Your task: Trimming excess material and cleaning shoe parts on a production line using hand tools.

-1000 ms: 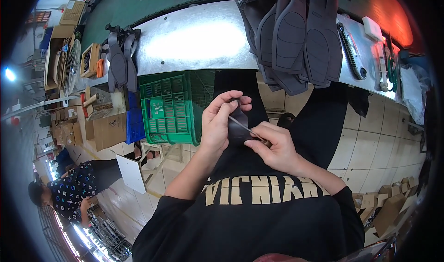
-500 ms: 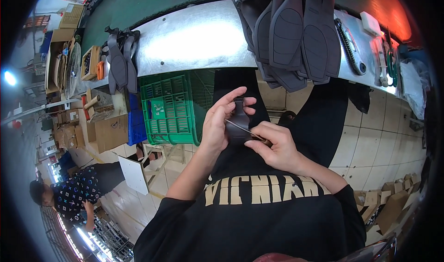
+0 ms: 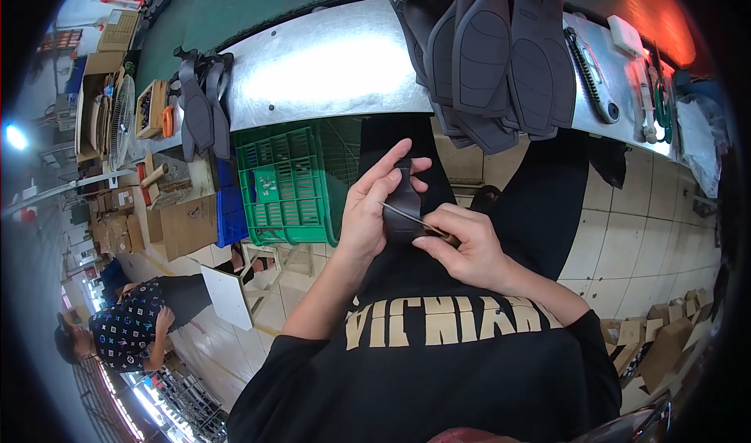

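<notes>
My left hand (image 3: 364,211) grips a dark grey, rubber-like strap piece (image 3: 401,225) above my lap. Its thumb presses on the piece, while the index finger stretches out past it. In my right hand (image 3: 471,249), the closed fingers hold a thin metal tool (image 3: 404,213) with a brownish handle mostly hidden by the fingers. The tool's slim shaft lies slantwise across the strap piece, its tip near my left palm. Whether its edge is sharp I cannot tell. Several similar dark grey pieces (image 3: 481,52) hang in a pile over the bench edge.
A metal-topped bench (image 3: 254,103) runs across the front. Beneath it stands a green plastic crate (image 3: 285,186). More grey pieces (image 3: 195,114) lie at left, a black-handled cutter (image 3: 592,79) at right. Another person (image 3: 129,330) is at lower left, near a white-topped stool (image 3: 227,296).
My left fingers and the upper end of the strap piece have shifted slightly; the tool stays across it. The other person at lower left has raised an arm toward the chest.
</notes>
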`<state>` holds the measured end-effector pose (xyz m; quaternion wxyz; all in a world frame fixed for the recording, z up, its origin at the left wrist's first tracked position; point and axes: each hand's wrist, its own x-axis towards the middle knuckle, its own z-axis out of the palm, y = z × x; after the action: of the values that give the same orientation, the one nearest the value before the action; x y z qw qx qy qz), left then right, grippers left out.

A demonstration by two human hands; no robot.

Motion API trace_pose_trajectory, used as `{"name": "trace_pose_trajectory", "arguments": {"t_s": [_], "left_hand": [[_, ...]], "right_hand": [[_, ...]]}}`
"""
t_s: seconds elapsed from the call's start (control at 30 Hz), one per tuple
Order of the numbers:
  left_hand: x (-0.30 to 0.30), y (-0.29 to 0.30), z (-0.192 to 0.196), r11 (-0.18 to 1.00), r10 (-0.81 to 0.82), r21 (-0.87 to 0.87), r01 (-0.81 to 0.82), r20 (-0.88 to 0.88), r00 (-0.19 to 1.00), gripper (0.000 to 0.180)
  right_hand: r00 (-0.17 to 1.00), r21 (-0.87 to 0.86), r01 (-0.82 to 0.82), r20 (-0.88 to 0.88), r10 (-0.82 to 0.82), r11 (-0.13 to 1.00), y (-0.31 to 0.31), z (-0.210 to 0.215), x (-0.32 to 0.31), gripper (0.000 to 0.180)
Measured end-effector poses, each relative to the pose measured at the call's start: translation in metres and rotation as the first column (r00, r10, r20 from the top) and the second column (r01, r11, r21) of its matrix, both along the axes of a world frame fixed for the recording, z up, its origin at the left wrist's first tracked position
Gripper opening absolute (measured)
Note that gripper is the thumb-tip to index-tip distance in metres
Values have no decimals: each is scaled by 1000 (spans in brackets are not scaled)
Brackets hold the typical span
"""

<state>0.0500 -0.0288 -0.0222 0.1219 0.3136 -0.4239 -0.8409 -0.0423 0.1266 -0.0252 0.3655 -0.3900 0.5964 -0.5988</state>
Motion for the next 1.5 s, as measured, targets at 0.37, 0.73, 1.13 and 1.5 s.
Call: {"name": "trace_pose_trajectory", "arguments": {"t_s": [0.37,0.73,1.13,1.5], "left_hand": [[8,-5,-7,996,45,78,-52,86,995,36],[1,-2,2,997,-11,-77,18,90,996,35],[10,-6,-11,999,17,-44,-14,84,996,27],[8,10,-7,971,-218,-103,214,-28,975,81]], "right_hand": [[990,-39,-38,-140,32,999,0,1,2,15],[997,-15,-39,-74,38,999,1,0,0,16],[994,-24,-64,-91,61,998,1,-2,1,16],[997,14,34,71,-35,999,8,1,-12,11]]}}
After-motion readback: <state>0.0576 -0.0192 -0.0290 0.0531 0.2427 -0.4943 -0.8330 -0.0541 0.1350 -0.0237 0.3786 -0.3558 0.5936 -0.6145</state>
